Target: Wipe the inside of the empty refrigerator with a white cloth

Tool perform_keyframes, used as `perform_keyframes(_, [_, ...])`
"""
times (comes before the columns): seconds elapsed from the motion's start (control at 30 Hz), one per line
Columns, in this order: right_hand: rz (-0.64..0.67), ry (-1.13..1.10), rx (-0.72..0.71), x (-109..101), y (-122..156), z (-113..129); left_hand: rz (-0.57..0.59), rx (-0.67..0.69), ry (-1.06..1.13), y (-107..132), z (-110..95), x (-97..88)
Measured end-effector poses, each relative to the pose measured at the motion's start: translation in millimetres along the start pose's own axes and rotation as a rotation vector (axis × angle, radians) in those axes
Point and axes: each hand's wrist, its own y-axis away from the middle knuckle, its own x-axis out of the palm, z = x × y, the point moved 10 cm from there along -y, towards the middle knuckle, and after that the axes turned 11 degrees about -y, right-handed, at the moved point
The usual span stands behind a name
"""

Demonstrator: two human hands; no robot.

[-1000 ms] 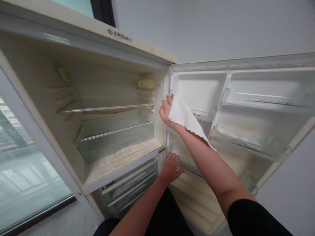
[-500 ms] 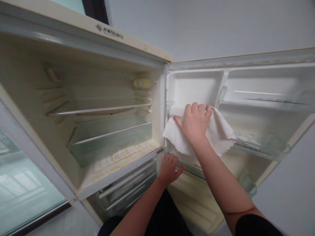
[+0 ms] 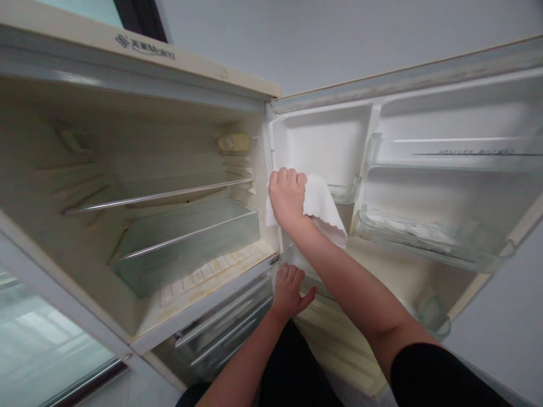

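Note:
My right hand [image 3: 287, 195] is closed on a white cloth [image 3: 322, 206], at the hinge side of the open fridge door [image 3: 331, 135]. Part of the cloth hangs to the right of my fingers, in front of a clear door shelf [image 3: 345, 191]. Lower down, my left hand [image 3: 291, 291] rests near the lower hinge [image 3: 275, 260], with its thumb apart and its fingers stretched toward the door's edge. I see nothing in that hand. What its fingertips touch is hard to make out.
To the left stands the open fridge compartment with a glass shelf [image 3: 161, 195], a clear drawer [image 3: 190, 243] and a yellowish lamp cover [image 3: 235, 142]. More clear door racks [image 3: 424, 234] line the door's right side. Freezer drawers [image 3: 229, 328] sit below.
My right hand has moved left with the cloth, from the middle of the door panel to its hinge edge. My left hand stays near the hinge. The view has shifted slightly.

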Motion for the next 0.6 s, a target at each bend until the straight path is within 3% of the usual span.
perform_keyframes(0.13, [0.049,-0.022,0.019,10,-6,3,0.021,0.009,-0.01,-1,2,-1.5])
perform_keyframes(0.27, [0.082,-0.013,-0.018,4,0,4,0.035,0.002,-0.015,-2,2,-3.8])
perform_keyframes(0.4, [0.001,0.036,-0.087,-25,24,-5,0.049,0.003,-0.014,-2,1,-4.1])
perform_keyframes(0.6, [-0.191,0.095,0.004,-75,72,-60,0.047,0.022,-0.047,-5,-7,-3.7])
